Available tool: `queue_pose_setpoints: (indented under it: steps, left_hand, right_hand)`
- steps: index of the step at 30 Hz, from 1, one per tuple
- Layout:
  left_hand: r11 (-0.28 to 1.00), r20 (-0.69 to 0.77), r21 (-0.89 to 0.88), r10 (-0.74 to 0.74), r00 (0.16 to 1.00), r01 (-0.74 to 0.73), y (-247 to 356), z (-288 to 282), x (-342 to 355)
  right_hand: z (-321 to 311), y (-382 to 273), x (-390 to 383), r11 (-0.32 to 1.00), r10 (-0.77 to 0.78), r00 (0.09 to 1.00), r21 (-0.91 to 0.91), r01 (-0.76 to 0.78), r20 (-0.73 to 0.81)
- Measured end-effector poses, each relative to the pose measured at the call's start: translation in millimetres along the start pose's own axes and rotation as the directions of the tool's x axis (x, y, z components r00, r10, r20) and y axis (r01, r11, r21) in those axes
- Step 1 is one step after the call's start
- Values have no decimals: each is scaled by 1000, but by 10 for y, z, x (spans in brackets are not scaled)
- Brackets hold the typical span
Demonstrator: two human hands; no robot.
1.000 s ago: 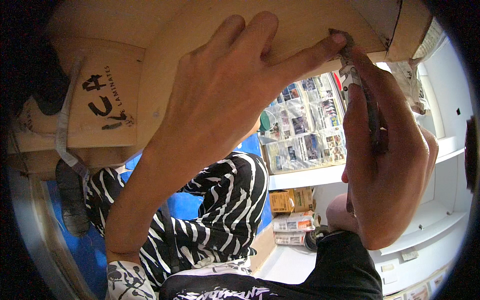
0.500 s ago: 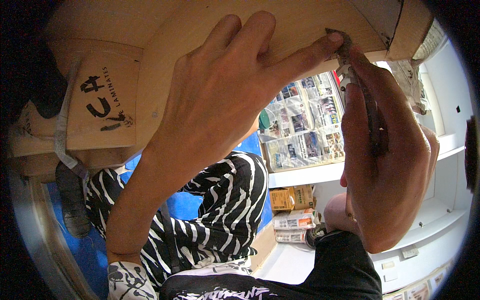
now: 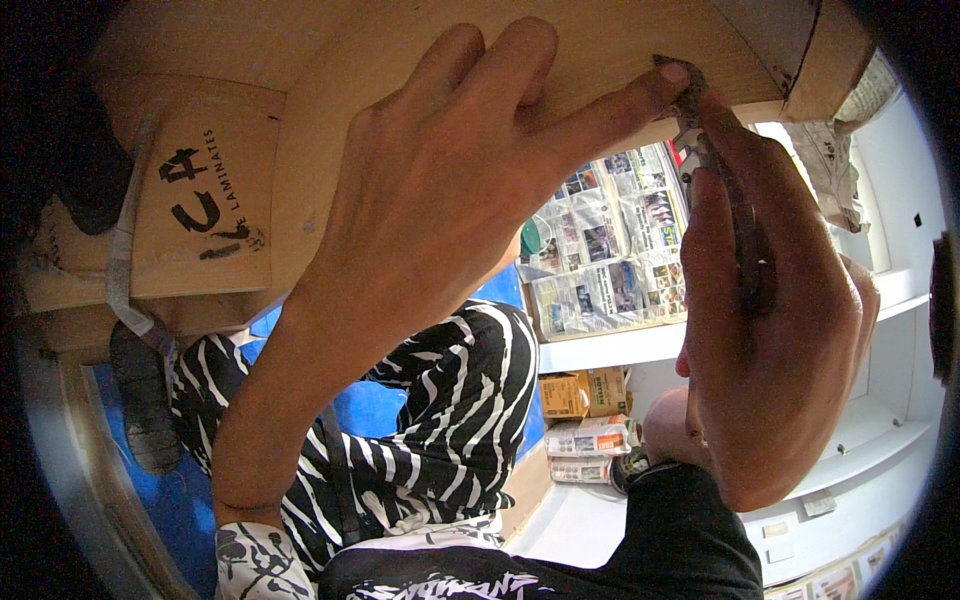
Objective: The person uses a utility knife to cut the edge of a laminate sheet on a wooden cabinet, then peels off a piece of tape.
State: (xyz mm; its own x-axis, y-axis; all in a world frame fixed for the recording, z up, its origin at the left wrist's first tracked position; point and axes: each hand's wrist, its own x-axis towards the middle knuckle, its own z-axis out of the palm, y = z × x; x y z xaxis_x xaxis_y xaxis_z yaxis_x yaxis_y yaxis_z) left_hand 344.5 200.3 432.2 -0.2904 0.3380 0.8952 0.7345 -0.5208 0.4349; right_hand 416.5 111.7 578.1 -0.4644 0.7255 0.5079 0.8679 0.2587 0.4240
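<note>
Pressing our left hand (image 3: pixel 440 190) flat, fingers spread, on the wooden panel (image 3: pixel 330 70) overhead; our right hand (image 3: pixel 770 340) is clamped on a dark knife-like tool (image 3: pixel 725 190), tip at the panel's lower edge. Cut looks barely begun, most left. Far white shelf (image 3: pixel 610 345) holds newspaper-wrapped stacks (image 3: pixel 600 250), small boxes (image 3: pixel 585 395) below.

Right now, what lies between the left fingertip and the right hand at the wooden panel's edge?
A slim dark metal tool, held in the right hand; the left hand fingertip touches its tip, head view.
</note>
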Motion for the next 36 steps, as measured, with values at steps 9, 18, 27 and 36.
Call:
queue_pose_setpoints:
  steps: [9,18,27,36]
  left_hand:
    - [999,-48,33,32,998,-30,-28,24,32]
    - [991,33,-115,-68,997,71,41,-73,-11]
    - [987,-74,-159,-6,997,-6,48,-43,2]
    - [984,0,-159,-83,997,82,161,-122,65]
  right_hand:
    - [19,240,26,968,-239,971,-91,235,-30]
    - [71,-18,-12,1000,-13,999,1,13,-50]
    - [20,96,4,996,-2,999,84,6,-41]
    - [-27,222,26,963,-247,969,-109,247,12]
